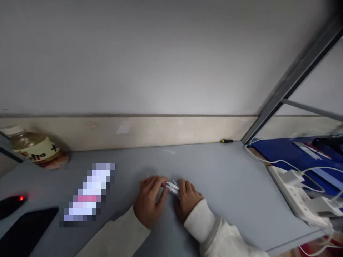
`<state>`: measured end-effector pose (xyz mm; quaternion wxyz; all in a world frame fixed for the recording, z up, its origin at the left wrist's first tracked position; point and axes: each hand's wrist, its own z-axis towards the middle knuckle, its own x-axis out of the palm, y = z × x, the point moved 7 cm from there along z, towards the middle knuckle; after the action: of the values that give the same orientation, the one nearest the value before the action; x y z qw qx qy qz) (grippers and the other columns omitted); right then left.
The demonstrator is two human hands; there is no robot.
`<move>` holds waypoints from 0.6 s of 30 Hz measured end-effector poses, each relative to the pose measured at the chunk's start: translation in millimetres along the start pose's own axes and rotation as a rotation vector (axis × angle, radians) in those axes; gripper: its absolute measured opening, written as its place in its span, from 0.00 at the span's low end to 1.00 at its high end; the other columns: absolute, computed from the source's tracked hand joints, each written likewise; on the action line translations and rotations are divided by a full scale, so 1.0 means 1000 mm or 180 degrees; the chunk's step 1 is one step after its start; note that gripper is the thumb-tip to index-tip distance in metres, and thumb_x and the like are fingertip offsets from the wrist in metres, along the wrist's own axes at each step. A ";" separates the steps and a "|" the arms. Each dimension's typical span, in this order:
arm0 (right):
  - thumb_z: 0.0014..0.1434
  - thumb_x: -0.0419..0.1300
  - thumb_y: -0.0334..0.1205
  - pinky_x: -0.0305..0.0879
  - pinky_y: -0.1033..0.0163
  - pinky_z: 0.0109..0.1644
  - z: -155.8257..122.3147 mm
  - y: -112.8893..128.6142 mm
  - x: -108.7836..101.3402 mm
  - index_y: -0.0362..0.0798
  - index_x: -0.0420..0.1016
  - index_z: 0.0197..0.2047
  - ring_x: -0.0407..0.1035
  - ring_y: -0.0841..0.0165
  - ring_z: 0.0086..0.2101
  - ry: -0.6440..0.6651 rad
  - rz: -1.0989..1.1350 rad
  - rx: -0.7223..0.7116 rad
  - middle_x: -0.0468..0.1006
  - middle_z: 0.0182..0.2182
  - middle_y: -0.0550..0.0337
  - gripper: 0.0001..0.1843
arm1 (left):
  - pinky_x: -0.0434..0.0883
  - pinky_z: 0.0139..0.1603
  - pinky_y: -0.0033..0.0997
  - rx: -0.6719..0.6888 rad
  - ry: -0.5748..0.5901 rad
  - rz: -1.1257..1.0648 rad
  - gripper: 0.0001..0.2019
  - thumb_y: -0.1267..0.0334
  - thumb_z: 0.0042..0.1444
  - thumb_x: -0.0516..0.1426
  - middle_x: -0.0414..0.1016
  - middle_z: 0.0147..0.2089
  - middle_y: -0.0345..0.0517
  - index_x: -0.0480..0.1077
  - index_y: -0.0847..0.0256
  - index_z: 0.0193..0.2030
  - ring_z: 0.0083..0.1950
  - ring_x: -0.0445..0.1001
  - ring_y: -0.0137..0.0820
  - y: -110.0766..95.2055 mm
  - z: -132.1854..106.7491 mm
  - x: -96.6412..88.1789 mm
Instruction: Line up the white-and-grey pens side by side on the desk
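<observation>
Your left hand (150, 200) and right hand (187, 200) meet low over the grey surface (227, 185), each grip drawn narrow with fingers curled onto a small, shiny silver object (172, 187) pinched between them near the surface's middle; blur hides what the object is. Around you, a bottle (32, 144) lies at the far left by the wall, a white power strip (297, 192) with plugged cables sits at the right beside a blue case (289, 153), and a dark device with a red light (14, 203) rests at the left edge.
</observation>
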<state>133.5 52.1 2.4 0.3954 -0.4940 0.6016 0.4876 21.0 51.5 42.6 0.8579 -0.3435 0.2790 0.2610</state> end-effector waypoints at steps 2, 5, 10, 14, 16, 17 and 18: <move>0.48 0.53 0.28 0.67 0.53 0.39 0.000 0.000 0.000 0.43 0.65 0.48 0.66 0.55 0.45 0.0082 0.0021 -0.0032 0.70 0.45 0.43 0.21 | 0.64 0.38 0.35 -0.0013 -0.0148 0.0019 0.08 0.65 0.57 0.46 0.71 0.29 0.41 0.65 0.59 0.38 0.34 0.71 0.32 0.000 0.000 -0.005; 0.48 0.53 0.27 0.65 0.53 0.41 0.001 -0.002 0.002 0.41 0.66 0.46 0.67 0.55 0.45 0.0284 0.0027 -0.0053 0.70 0.45 0.42 0.20 | 0.64 0.39 0.34 -0.0066 -0.0343 0.0068 0.07 0.66 0.57 0.47 0.71 0.30 0.40 0.64 0.59 0.39 0.34 0.71 0.32 0.003 0.001 -0.013; 0.47 0.54 0.31 0.64 0.56 0.40 0.004 -0.006 -0.002 0.42 0.66 0.44 0.68 0.54 0.44 0.0359 0.0043 -0.0232 0.71 0.44 0.43 0.18 | 0.64 0.37 0.33 -0.0099 -0.0465 0.0083 0.07 0.65 0.57 0.46 0.71 0.29 0.40 0.64 0.58 0.36 0.33 0.71 0.31 0.005 0.003 -0.020; 0.45 0.54 0.30 0.62 0.59 0.35 0.009 -0.014 -0.007 0.43 0.63 0.44 0.71 0.56 0.37 0.0297 0.0279 -0.0291 0.75 0.36 0.47 0.19 | 0.65 0.37 0.33 -0.0166 -0.0481 -0.0021 0.07 0.65 0.57 0.46 0.71 0.29 0.40 0.64 0.58 0.37 0.33 0.71 0.30 0.005 0.003 -0.022; 0.43 0.54 0.29 0.60 0.63 0.33 0.013 -0.012 -0.015 0.46 0.63 0.40 0.70 0.62 0.31 0.0076 0.0801 -0.0527 0.74 0.29 0.55 0.17 | 0.66 0.37 0.32 -0.0204 -0.0492 -0.0105 0.06 0.66 0.58 0.47 0.70 0.30 0.40 0.64 0.58 0.38 0.33 0.71 0.30 0.006 0.001 -0.021; 0.44 0.54 0.30 0.60 0.65 0.31 0.015 -0.009 -0.020 0.47 0.62 0.38 0.68 0.65 0.28 -0.0072 0.1245 -0.0702 0.72 0.25 0.59 0.15 | 0.66 0.37 0.32 -0.0227 -0.0478 -0.0160 0.06 0.66 0.58 0.47 0.70 0.31 0.40 0.64 0.58 0.38 0.34 0.71 0.30 0.007 0.000 -0.019; 0.44 0.54 0.32 0.59 0.66 0.29 0.017 -0.006 -0.027 0.48 0.61 0.36 0.65 0.68 0.25 -0.0215 0.1773 -0.0862 0.68 0.22 0.63 0.13 | 0.67 0.37 0.32 -0.0253 -0.0448 -0.0226 0.06 0.65 0.58 0.47 0.70 0.31 0.40 0.64 0.58 0.39 0.34 0.71 0.30 0.008 0.000 -0.017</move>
<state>144.2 73.7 23.2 0.1969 -0.3419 0.6299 0.6690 3.9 51.7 50.5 0.8698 -0.3678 0.1951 0.2648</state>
